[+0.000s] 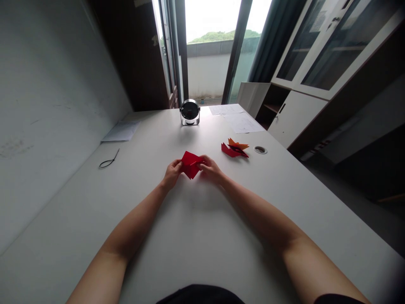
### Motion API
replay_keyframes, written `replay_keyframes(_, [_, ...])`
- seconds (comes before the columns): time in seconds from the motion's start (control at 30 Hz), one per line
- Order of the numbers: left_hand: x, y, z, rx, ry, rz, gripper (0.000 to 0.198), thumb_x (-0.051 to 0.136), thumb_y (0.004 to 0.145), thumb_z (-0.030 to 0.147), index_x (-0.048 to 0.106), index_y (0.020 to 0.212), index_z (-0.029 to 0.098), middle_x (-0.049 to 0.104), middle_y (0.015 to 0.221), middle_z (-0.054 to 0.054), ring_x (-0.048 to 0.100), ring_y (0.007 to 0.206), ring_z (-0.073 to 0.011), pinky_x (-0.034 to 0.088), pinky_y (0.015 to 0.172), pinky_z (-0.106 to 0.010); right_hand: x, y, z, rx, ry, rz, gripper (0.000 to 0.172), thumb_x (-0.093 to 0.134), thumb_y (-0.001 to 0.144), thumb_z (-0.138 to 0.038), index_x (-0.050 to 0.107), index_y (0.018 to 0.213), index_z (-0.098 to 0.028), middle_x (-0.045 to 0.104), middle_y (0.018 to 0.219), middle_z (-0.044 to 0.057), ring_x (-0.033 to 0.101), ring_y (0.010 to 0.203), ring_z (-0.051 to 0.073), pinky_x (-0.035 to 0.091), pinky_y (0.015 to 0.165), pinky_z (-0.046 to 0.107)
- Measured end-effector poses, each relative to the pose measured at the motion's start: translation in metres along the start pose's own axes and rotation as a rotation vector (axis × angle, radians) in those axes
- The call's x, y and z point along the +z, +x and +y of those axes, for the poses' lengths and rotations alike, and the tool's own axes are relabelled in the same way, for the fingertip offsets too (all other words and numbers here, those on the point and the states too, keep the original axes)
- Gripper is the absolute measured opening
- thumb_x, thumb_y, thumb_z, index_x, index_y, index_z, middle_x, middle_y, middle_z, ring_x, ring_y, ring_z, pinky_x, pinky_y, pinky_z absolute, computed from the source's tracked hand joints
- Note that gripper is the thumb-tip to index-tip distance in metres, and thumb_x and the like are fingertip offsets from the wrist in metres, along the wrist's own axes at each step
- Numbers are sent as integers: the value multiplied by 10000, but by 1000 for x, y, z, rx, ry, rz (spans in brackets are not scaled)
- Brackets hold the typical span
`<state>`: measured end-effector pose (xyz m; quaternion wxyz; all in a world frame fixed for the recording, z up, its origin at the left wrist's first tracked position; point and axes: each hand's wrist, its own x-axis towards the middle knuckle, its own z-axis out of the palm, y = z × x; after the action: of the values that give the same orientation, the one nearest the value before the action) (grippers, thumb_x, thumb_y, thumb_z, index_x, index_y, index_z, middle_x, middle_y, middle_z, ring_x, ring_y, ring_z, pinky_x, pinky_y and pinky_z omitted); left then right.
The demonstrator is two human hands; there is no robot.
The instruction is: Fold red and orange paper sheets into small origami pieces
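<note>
Some red paper (189,160), inner folds unclear.

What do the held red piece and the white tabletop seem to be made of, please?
The held red piece looks like matte paper: thin, with crisp edges. The white tabletop has a smooth, soft sheen, perhaps laminate or painted board.

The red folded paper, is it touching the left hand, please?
Touching: the head view shows the left hand pinching the red folded paper on its left.
</note>
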<state>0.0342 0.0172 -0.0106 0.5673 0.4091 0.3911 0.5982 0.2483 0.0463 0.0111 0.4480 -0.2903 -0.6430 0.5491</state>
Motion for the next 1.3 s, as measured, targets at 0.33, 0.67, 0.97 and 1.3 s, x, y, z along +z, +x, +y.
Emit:
replay_keyframes(0.33, [11, -12, 6, 27, 209, -170, 753, 762, 798, 385, 471, 1467, 200, 749, 1055, -91, 700, 898, -215, 555, 818, -353, -4, 1, 11, 19, -118, 143, 396, 683, 792, -574, 591, 837, -191, 606, 725, -10, 534, 658, 139, 440, 603, 267])
replay_keyframes(0.67, [14, -18, 11, -15, 306, -154, 474, 721, 807, 536, 697, 1052, 131, 744, 954, -76, 680, 826, -211, 536, 732, -301, 4, -1, 15, -22, -169, 38, 305, 656, 842, -458, 605, 1037, -229, 678, 776, 0, 624, 694, 162, 491, 636, 277])
replay_keyframes(0.97, [13, -20, 13, 6, 399, -153, 426, 693, 828, 550, 700, 940, 139, 721, 847, -56, 637, 725, -176, 481, 625, -261, 6, -2, 12, 0, -237, 3, 283, 637, 845, -459, 645, 981, -212, 643, 714, -10, 562, 622, 134, 437, 577, 248])
replay_keyframes(1.3, [14, -20, 11, 4, 338, -111, 325, 724, 809, 476, 712, 886, 160, 718, 812, -43, 622, 692, -166, 474, 619, -266, 7, -4, 10, -5, -239, 18, 279, 645, 841, -477, 655, 932, -213, 575, 668, -32, 485, 587, 115, 383, 551, 242])
